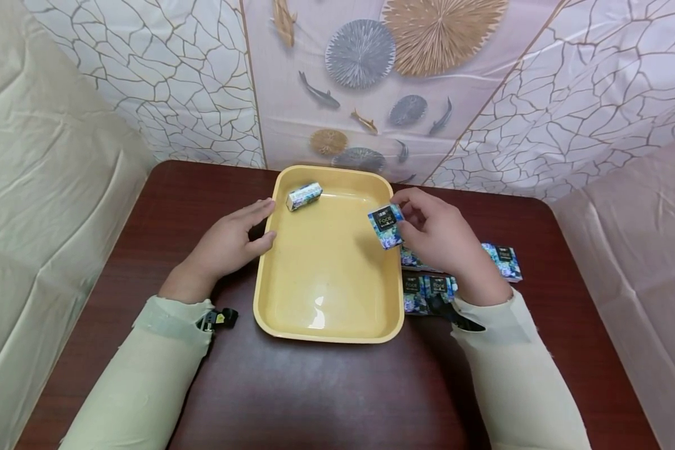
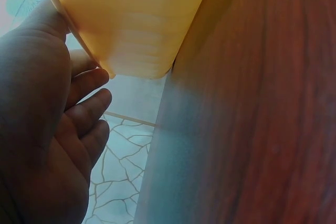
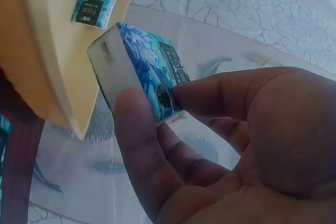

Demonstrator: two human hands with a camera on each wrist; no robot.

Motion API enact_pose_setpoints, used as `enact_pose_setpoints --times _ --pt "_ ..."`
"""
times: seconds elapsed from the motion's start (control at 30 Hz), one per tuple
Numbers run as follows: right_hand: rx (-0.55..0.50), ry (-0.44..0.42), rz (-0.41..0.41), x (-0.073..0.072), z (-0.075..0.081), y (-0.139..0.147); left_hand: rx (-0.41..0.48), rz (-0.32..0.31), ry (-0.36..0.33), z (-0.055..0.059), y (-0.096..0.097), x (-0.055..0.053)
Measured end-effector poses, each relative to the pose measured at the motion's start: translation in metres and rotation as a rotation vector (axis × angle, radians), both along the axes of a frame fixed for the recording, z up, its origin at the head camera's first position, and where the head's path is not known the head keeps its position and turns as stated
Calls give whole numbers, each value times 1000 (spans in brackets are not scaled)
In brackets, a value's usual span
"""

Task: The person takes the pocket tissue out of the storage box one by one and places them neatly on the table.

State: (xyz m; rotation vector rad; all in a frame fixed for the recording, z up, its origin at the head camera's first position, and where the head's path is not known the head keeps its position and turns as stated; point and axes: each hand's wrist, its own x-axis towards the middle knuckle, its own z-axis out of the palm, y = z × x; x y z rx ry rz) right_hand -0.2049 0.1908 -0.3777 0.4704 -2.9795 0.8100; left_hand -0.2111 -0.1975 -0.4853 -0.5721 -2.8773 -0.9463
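Observation:
A yellow tray (image 1: pixel 327 269) stands on the dark table, and one blue floral tissue pack (image 1: pixel 304 197) lies in its far left corner. Beside the tray's left rim is my left hand (image 1: pixel 229 242), its fingertips and thumb touching the edge with fingers extended; the left wrist view shows these fingers along the tray wall. My right hand (image 1: pixel 443 232) pinches a second tissue pack (image 3: pixel 148 72) between thumb and fingers, holding it tilted over the tray's right rim. In the head view its printed face, marked "Face", looks upward.
Several more tissue packs (image 1: pixel 415 292) lie on the table right of the tray, partly hidden beneath my right hand and wrist. Another pack (image 1: pixel 504 262) shows beyond that wrist. Patterned wall covering (image 1: pixel 202 81) hangs behind the table (image 1: pixel 337 394), with pale cloth at both sides.

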Motion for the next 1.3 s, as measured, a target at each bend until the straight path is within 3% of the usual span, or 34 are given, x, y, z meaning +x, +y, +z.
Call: enact_pose_setpoints --times 0.2,0.47,1.3 --pt "-18 -11 -18 8 0 17 -6 -1 0 -1 0 -1" --pt "-81 -117 -65 20 2 32 -6 1 -8 0 1 0" --pt "-185 -258 -85 51 -21 93 -14 12 -28 0 1 0"
